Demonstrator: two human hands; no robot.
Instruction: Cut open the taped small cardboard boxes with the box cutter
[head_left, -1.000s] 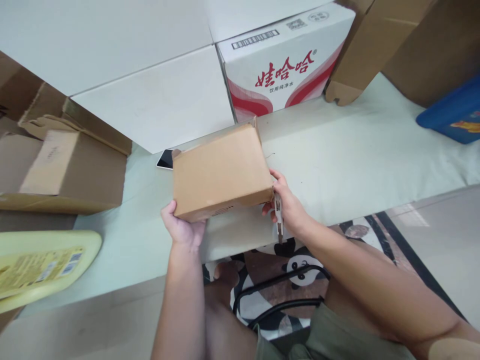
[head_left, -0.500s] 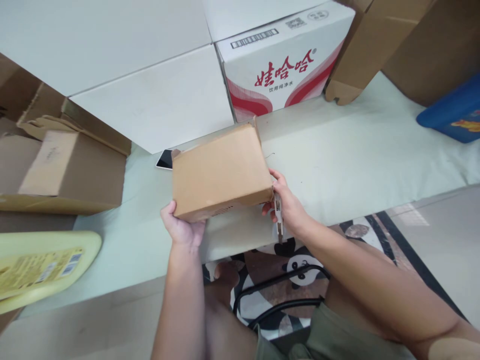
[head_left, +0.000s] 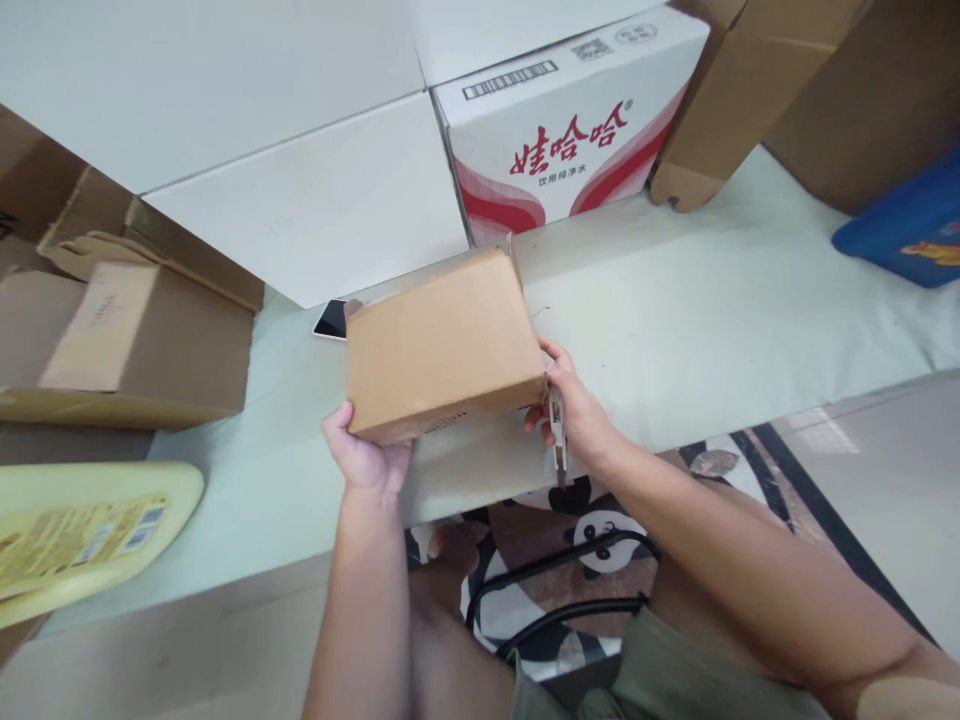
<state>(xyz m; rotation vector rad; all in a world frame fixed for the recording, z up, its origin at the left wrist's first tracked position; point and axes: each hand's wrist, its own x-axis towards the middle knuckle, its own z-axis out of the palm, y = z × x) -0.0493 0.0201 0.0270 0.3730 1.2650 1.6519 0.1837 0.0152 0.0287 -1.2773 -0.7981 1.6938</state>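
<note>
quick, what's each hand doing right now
Left hand: closed on the box, gripping its near left corner.
Right hand: closed on the box's right edge, also holding a small tool.

Left hand (head_left: 365,458) palm up, fingers curled closed in a grip, thumb raised, bare left forearm rising straight from below, right hand (head_left: 576,415) clasped thumb-uppermost, fingers bent inward, right forearm angling in from lower right, knees beneath

A white carton with red lettering (head_left: 570,120) stands at the back of the counter (head_left: 712,320), a phone (head_left: 331,319) left of it, open brown boxes (head_left: 127,330) far left, a blue bin (head_left: 911,225) right
</note>
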